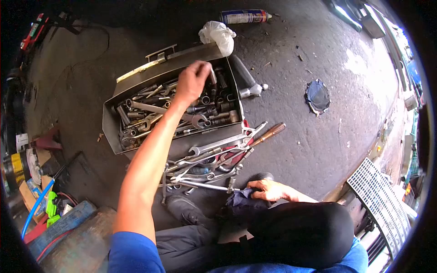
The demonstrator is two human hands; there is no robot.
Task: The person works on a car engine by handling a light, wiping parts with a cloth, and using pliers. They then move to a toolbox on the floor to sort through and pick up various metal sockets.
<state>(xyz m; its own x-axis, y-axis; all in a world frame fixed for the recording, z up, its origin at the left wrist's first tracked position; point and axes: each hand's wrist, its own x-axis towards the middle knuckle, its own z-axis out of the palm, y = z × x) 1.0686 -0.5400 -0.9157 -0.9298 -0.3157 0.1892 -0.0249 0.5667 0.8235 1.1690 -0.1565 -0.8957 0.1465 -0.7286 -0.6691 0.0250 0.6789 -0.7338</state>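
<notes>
My left hand (pixel 193 82) reaches over the open metal toolbox (pixel 136 86), fingers pinched at its right half. A shiny metal socket (pixel 212 76) shows at the fingertips, slightly blurred. Beneath the hand, the box holds several sockets and wrenches, among them a large open-end wrench (pixel 157 108) lying across the pile. My right hand (pixel 268 189) is closed around a dark rag (pixel 243 199) beside my knee. A long steel bar (pixel 205 185) with a head at its right end touches or nearly touches this rag.
Several wrenches (pixel 205 163) and a wooden-handled screwdriver (pixel 273 132) lie before the toolbox. An air tool (pixel 250 84), white plastic bag (pixel 218 36) and spray can (pixel 246 17) are beyond. A dark round piece (pixel 317 96) lies rightward; a metal grille (pixel 378 200) stands far right.
</notes>
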